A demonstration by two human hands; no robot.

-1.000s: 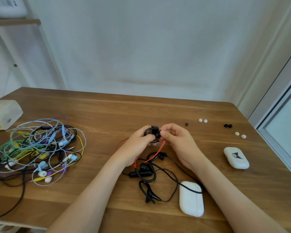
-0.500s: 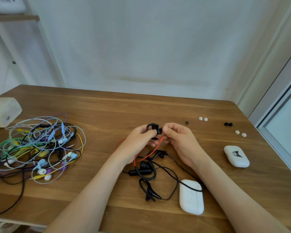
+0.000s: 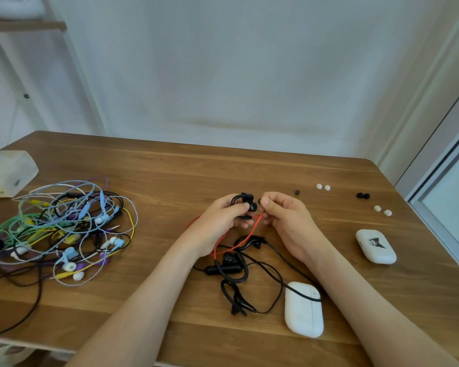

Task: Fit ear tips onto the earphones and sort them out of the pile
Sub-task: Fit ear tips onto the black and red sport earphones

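Note:
My left hand (image 3: 217,221) grips a black ear-hook earphone (image 3: 243,203) with a red cable (image 3: 239,239), held above the wooden table (image 3: 196,170). Just right of the earbud, my right hand (image 3: 284,218) pinches a small black ear tip (image 3: 259,200), a small gap apart from the bud. More black ear-hook earphones (image 3: 236,271) lie below my hands. A tangled pile of coloured wired earphones (image 3: 61,229) sits at the left. Loose tips lie at the right: one black (image 3: 297,192), a white pair (image 3: 323,187), a black pair (image 3: 363,195), another white pair (image 3: 382,210).
A white earbud case (image 3: 304,309) lies near my right forearm, with a black cable across it. A second white case with a black print (image 3: 376,246) rests at the right. A translucent plastic box (image 3: 7,173) stands at the far left. The table edge runs close on the right.
My right hand has drawn slightly right, off the earbud, so a gap now shows between the pinched tip and the bud. The view has shifted a little.

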